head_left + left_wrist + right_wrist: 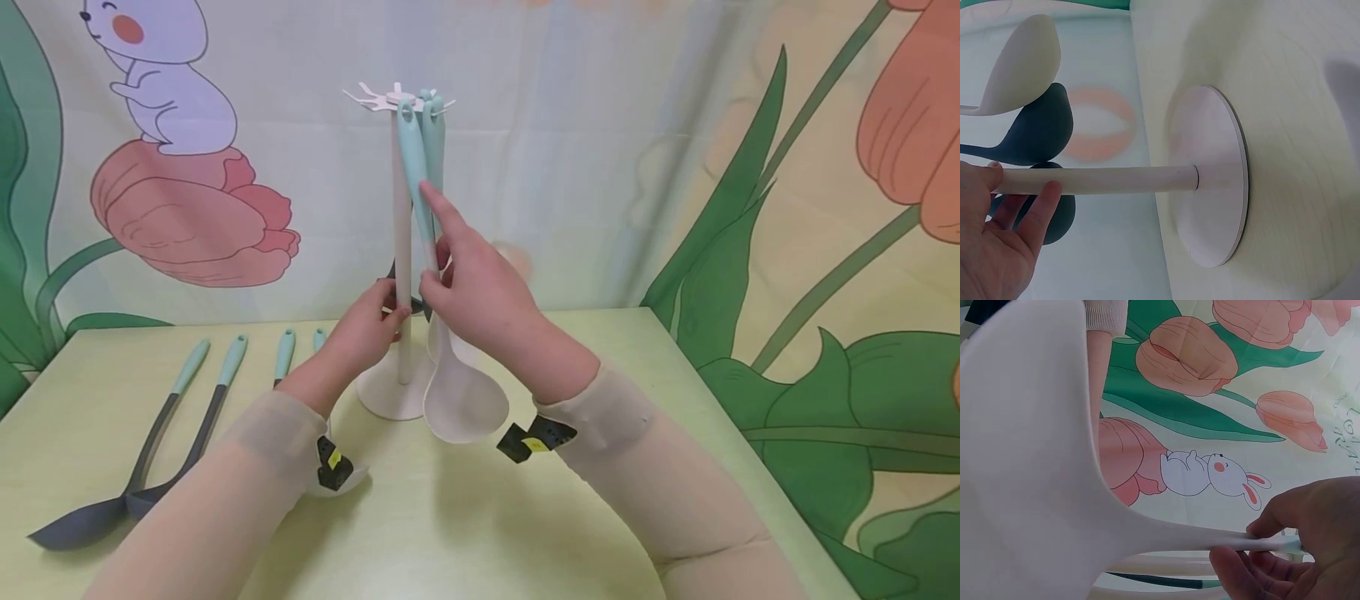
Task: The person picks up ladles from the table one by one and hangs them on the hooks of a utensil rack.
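A white utensil stand point(402, 183) with a round base and a crown of hooks stands upright on the table. My left hand point(360, 329) grips its pole low down, thumb and fingers around it. With thumb and fingers, my right hand point(483, 287) pinches a white ladle point(467, 400) at the lower handle, index finger stretched up along the mint grip. The ladle's handle hole is at the hooks; whether it is hooked on, I cannot tell. Behind it, other mint-handled utensils hang from the stand, among them a dark ladle point(1041, 128) in the left wrist view.
On the table's left lie a dark slotless-looking utensil point(82, 525) and another dark utensil point(202, 442). More mint handles point(285, 354) show beyond my left forearm, which partly covers a white utensil point(356, 482). A printed curtain point(570, 167) hangs behind the table.
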Demonstrator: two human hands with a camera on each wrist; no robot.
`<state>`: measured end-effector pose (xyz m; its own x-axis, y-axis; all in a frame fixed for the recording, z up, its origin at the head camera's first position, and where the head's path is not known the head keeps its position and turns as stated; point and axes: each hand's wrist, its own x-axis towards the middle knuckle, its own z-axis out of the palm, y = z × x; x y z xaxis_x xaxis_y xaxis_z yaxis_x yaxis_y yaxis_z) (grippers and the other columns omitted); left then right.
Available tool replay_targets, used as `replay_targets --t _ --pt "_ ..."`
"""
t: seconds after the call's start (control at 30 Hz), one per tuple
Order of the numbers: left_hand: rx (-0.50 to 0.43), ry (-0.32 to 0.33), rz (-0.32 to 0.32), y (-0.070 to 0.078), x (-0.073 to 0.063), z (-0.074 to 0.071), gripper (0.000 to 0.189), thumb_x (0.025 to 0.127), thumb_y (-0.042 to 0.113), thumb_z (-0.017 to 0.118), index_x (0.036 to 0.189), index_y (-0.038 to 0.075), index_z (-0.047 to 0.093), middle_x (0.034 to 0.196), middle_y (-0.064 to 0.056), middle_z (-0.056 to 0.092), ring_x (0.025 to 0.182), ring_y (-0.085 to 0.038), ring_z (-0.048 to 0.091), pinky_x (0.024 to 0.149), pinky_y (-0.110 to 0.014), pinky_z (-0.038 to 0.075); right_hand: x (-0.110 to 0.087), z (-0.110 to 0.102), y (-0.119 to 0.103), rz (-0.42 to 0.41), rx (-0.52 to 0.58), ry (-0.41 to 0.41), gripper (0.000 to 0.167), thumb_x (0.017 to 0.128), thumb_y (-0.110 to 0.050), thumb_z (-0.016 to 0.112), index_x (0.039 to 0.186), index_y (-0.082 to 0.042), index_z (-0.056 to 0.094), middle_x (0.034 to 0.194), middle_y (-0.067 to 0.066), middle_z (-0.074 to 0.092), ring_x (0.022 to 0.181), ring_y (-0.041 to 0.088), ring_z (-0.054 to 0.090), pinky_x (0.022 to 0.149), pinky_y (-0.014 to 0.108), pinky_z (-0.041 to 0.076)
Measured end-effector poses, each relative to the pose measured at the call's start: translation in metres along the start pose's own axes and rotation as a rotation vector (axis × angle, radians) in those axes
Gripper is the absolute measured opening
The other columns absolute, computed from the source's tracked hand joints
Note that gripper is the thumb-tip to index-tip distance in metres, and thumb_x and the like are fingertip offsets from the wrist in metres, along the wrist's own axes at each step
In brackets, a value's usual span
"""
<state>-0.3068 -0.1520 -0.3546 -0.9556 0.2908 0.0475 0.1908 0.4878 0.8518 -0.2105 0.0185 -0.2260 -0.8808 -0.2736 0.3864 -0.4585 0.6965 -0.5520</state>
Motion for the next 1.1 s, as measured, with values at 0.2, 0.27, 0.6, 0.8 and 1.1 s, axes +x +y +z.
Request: replay_targets --t 0.2,0.27,0.6,0.8,1.1 --pt "-0.008 -0.006 0.000 -0.001 0.000 -0.001 0.036 0.105 0.019 0.049 0.138 0.008 0.040 0.123 -0.015 0.050 0.109 -0.032 0.055 0.094 -0.043 0.054 0.003 0.002 -0.001 0.012 -0.001 -0.015 0.082 0.093 -0.007 0.058 0.159 -0.030 0.015 0.091 0.001 0.054 0.071 0.015 0.056 0.060 0.027 0.053" --pt "-0.014 -0.009 -0.001 -0.002 0.000 -0.002 0.036 0.105 0.018 0.049 0.139 0.008 0.040 0.123 -0.015 0.049 0.109 -0.032 0.055 0.094 -0.043 0.054 0.004 0.003 0.000 0.011 0.013 -0.014 0.083 0.093 -0.007 0.058 0.159 -0.031 0.014 0.091 0.001 0.055 0.071 0.015 0.056 0.060 0.027 0.053" --pt "-0.080 -0.057 -0.004 -0.006 -0.001 -0.004 0.036 0.107 0.016 0.044 0.142 0.007 0.038 0.134 -0.018 0.046 0.122 -0.034 0.051 0.099 -0.044 0.051 0.007 0.019 0.009 -0.023 0.056 0.046 0.080 0.094 -0.009 0.059 0.159 -0.031 0.017 0.091 0.000 0.055 0.074 0.014 0.054 0.060 0.028 0.050" --pt "-0.087 -0.064 -0.011 -0.006 -0.003 -0.004 0.036 0.107 0.017 0.043 0.142 0.008 0.037 0.136 -0.017 0.044 0.125 -0.036 0.050 0.099 -0.044 0.051 0.012 0.034 0.020 -0.088 0.065 0.106 0.078 0.096 -0.010 0.059 0.159 -0.029 0.017 0.094 0.000 0.055 0.077 0.013 0.054 0.062 0.028 0.049" --pt "-0.090 -0.077 -0.027 -0.005 -0.004 -0.007 0.037 0.107 0.017 0.044 0.142 0.009 0.036 0.136 -0.017 0.044 0.129 -0.038 0.047 0.101 -0.046 0.049 0.019 0.052 0.032 -0.128 0.120 0.177 0.077 0.096 -0.014 0.062 0.158 -0.027 0.018 0.097 0.000 0.056 0.081 0.012 0.059 0.066 0.030 0.048"
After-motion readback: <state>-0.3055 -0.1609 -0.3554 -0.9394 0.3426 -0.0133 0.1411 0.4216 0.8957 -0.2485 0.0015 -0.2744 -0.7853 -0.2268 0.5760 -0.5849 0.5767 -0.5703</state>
